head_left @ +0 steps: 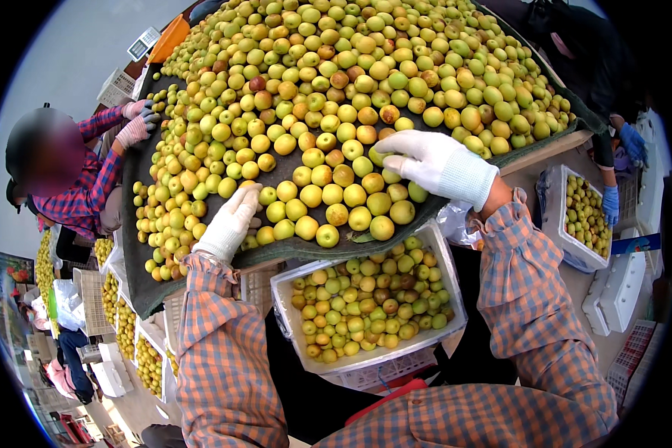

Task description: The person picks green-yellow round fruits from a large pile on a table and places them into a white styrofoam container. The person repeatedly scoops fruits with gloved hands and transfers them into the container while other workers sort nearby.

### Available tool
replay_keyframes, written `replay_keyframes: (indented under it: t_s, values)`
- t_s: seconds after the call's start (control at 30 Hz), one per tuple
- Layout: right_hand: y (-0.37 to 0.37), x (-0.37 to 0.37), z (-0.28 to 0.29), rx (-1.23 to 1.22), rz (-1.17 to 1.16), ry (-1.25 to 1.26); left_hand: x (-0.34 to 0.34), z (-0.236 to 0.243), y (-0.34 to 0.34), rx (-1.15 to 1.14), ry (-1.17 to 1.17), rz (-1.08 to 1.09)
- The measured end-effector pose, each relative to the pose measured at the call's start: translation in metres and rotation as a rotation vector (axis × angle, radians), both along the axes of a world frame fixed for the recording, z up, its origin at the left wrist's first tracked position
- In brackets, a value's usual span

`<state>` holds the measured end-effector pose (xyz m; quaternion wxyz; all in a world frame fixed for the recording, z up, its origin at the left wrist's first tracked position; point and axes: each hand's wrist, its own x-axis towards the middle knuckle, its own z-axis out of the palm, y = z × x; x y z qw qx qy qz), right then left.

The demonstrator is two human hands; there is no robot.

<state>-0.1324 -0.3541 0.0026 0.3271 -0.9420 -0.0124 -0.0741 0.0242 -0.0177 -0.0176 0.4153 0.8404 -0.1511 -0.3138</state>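
Round yellow-green fruit [336,190], some with brownish patches, lies heaped on a table covered with dark cloth [284,166]. My left hand [235,220], in a white knit glove, rests at the near edge of the pile, its fingers stretched and touching the fruit beside them. Gloved the same way, my right hand [433,160] reaches over the fruit with fingers and thumb apart and nothing visibly held. Between my forearms, below the table edge, stands a white foam box [443,265] partly filled with the same fruit [373,302].
A person in a checked shirt [97,194] has gloved hands on the pile's left side. At right, a blue-gloved hand [611,203] touches another fruit-filled white box [556,224]. More filled boxes [149,362] line the lower left. A scale [143,45] stands at far left.
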Motion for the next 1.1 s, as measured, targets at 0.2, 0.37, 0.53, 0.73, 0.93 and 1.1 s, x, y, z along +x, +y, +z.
replay_keyframes:
  t_s: [0.2,0.37,0.53,0.73,0.93,1.1]
  values:
    - [-0.035,-0.009,0.002,-0.361,-0.289,0.280,-0.008,0.024,-0.023,0.038,0.184,0.079]
    - [-0.016,0.012,-0.009,-0.246,-0.096,0.369,-0.005,0.029,-0.043,-0.023,0.305,0.094]
    - [-0.018,0.019,-0.012,-0.058,-0.053,0.390,-0.006,0.032,-0.046,-0.117,0.374,0.010]
    - [-0.017,0.019,-0.013,0.365,-0.144,0.557,-0.003,0.006,-0.058,-0.285,0.369,-0.059]
    - [-0.009,0.015,0.001,0.549,-0.138,0.503,0.001,0.011,-0.059,-0.326,0.545,-0.050]
    - [-0.005,0.017,-0.005,0.599,-0.110,0.503,-0.002,0.006,-0.074,-0.467,0.486,-0.099]
